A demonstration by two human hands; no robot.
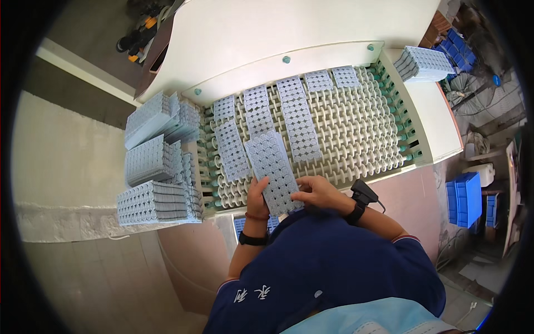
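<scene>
I hold a long pale blue-grey perforated tray (271,167) with both hands at the near edge of a white roller conveyor (356,133). My left hand (257,197) grips the tray's near left edge. My right hand (314,192) grips its near right edge. The tray's far end lies tilted over the rollers. Several more trays of the same kind (297,114) lie on the rollers farther back, coming out from under a white machine hood (267,33).
Stacks of the same trays (156,178) stand on the ledge left of the conveyor. Another stack (425,62) sits at the far right corner. Blue plastic crates (466,197) stand on the floor to the right. A blue tray (242,224) shows under the conveyor edge.
</scene>
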